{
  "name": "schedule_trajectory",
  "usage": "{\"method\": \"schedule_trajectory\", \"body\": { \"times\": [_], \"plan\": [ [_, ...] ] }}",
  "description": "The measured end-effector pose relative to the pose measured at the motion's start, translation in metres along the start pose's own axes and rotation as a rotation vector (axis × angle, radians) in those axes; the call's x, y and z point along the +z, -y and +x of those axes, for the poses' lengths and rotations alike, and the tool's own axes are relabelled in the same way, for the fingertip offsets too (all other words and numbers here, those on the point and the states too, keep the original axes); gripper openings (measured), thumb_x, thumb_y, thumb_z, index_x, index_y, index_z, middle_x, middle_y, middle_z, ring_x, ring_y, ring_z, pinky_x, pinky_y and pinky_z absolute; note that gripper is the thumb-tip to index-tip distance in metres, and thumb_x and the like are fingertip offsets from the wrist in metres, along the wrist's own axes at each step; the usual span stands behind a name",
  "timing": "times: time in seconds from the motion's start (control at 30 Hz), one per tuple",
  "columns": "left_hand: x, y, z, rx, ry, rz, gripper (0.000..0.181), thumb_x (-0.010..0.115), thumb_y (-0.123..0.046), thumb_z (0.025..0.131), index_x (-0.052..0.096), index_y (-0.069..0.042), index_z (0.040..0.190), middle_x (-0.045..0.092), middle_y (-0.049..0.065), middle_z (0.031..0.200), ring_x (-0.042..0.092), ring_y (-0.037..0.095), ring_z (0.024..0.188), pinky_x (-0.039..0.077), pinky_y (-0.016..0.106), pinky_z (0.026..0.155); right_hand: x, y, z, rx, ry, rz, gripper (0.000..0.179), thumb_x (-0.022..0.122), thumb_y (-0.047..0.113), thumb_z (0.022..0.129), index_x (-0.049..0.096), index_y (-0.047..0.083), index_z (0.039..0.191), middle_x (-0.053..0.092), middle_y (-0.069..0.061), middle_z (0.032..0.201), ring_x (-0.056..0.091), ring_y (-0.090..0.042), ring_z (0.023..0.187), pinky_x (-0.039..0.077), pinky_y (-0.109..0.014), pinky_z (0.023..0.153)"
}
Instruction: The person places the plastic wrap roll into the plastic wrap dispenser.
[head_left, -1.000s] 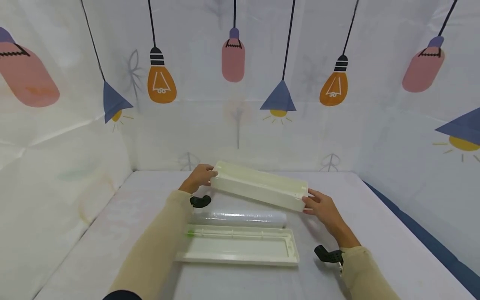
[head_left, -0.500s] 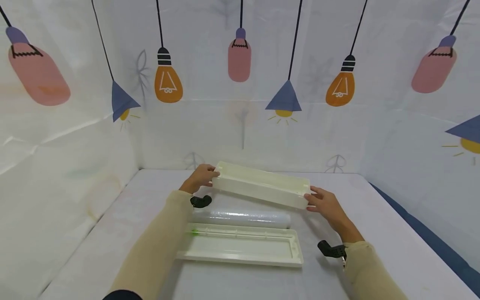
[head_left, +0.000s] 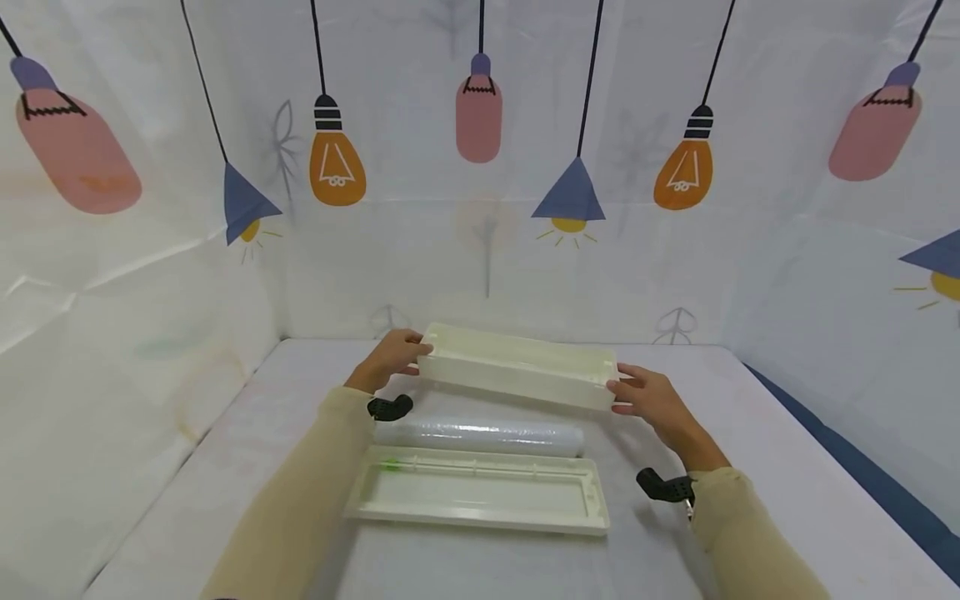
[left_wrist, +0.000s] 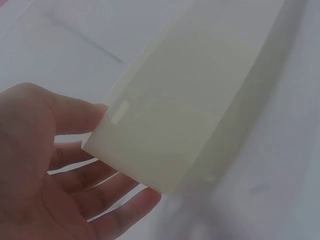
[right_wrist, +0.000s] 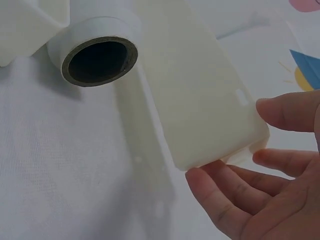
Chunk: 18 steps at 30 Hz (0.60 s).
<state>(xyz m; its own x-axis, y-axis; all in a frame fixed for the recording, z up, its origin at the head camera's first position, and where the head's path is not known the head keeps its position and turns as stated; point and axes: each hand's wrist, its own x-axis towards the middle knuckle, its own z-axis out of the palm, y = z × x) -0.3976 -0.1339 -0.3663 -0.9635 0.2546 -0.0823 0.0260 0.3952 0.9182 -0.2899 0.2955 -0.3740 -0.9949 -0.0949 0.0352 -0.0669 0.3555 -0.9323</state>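
Both hands hold a long, narrow cream plastic box (head_left: 517,382) with its open side up, above the back half of the table. The left hand (head_left: 392,358) grips the box's left end, thumb near the rim and fingers along the end. At the right end the right hand (head_left: 651,404) grips it in the same way. In the right wrist view, those fingertips (right_wrist: 197,180) press the end's lower edge. Closer in lies a roll of clear plastic film (head_left: 480,437), its dark hollow core (right_wrist: 99,61) showing. In front of the roll rests a shallow cream lid (head_left: 480,527).
A green slider (head_left: 391,464) sits on a rail along the lid's far side. White table cloth (head_left: 757,450) surrounds these things. A white sheet wall (head_left: 420,250) with printed lamps closes off the back and sides.
The box's right end has come up a little, so it slants less. Both hands keep their grip and have shifted slightly left with it. The roll and lid stay put.
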Motion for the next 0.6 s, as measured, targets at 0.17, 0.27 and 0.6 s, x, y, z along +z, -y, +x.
{"method": "schedule_trajectory", "body": {
  "times": [0.17, 0.27, 0.6],
  "plan": [
    [-0.0039, 0.0012, -0.0045, -0.008, -0.002, -0.028, 0.048, 0.059, -0.021, 0.102, 0.047, 0.007, 0.14, 0.053, 0.022, 0.137, 0.055, 0.038, 0.121, 0.055, 0.042, 0.092, -0.0022, 0.0014, 0.0025, -0.002, 0.029, 0.015, 0.069, 0.06, 0.019, 0.103, 0.024, -0.009, 0.154, 0.041, -0.037, 0.144, 0.054, -0.046, 0.124, 0.054, -0.043, 0.094],
    [-0.0039, 0.0019, -0.0038, -0.003, 0.003, -0.032, 0.05, 0.059, -0.022, 0.102, 0.046, 0.007, 0.141, 0.052, 0.022, 0.137, 0.055, 0.038, 0.122, 0.056, 0.041, 0.091, -0.0045, 0.0002, 0.0033, 0.007, 0.032, 0.019, 0.068, 0.06, 0.018, 0.103, 0.025, -0.009, 0.154, 0.041, -0.037, 0.145, 0.055, -0.045, 0.123, 0.054, -0.042, 0.094],
    [-0.0076, 0.0082, -0.0107, -0.04, -0.014, -0.069, 0.05, 0.062, -0.02, 0.101, 0.046, 0.007, 0.139, 0.053, 0.022, 0.135, 0.055, 0.038, 0.122, 0.056, 0.041, 0.091, -0.0011, 0.0047, 0.0087, 0.006, 0.054, 0.009, 0.068, 0.06, 0.017, 0.102, 0.025, -0.01, 0.154, 0.042, -0.037, 0.144, 0.055, -0.045, 0.123, 0.054, -0.043, 0.095]
  ]
}}
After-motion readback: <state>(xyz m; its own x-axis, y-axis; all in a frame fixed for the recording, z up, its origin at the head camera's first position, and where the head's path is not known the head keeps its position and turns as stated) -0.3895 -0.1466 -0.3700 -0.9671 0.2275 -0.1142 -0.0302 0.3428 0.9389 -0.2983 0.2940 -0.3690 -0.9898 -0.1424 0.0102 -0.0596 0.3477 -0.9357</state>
